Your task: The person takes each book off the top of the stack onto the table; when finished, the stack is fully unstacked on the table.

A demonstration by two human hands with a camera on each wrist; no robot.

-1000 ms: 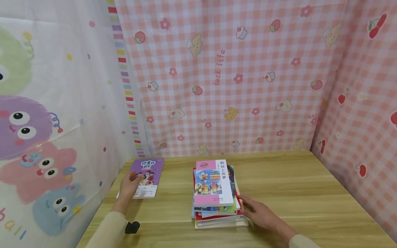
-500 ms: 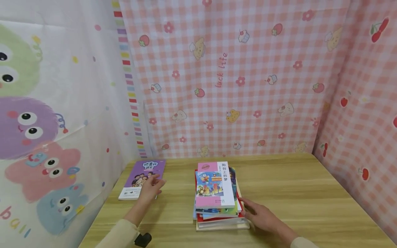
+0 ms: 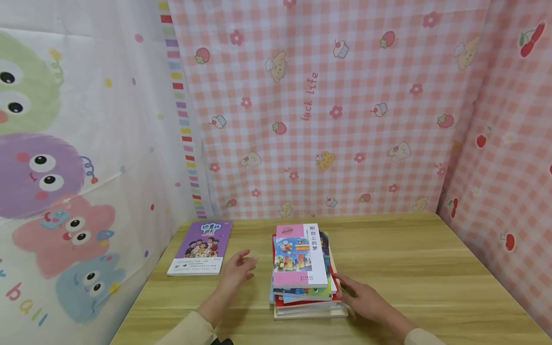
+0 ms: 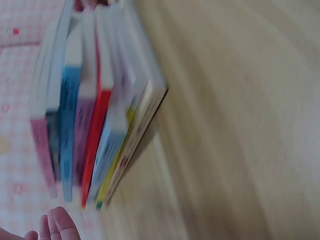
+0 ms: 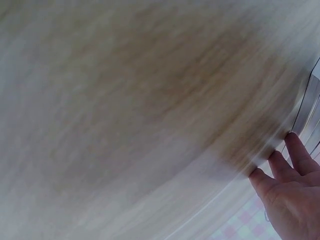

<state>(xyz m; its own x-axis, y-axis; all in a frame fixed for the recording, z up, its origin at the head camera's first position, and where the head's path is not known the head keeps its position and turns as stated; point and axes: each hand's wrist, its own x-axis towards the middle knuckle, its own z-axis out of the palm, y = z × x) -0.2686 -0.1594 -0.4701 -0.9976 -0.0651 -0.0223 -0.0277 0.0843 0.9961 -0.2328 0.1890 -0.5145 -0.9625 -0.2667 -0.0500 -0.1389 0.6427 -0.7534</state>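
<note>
A stack of several books stands at the middle of the table, a pink and white book point(image 3: 297, 261) on top. My right hand point(image 3: 365, 301) rests against the stack's right side with fingers extended; in the right wrist view the fingertips of my right hand point(image 5: 292, 192) meet the book edges low down. Between the stack and a purple book point(image 3: 207, 247) at the left, my left hand point(image 3: 235, 270) hovers with loosely bent fingers, holding nothing. The left wrist view shows the book spines point(image 4: 92, 130) near my left hand point(image 4: 57, 226), not touching it.
Beneath the books is a wooden table point(image 3: 396, 258). A pink checked cloth point(image 3: 345, 134) hangs behind it, and a white cartoon-printed cloth point(image 3: 129, 120) hangs at the left. The purple book lies flat near the table's left edge.
My left hand has moved right, off the purple book and toward the stack. The purple book lies in the same place. My right hand has stayed at the stack's side.
</note>
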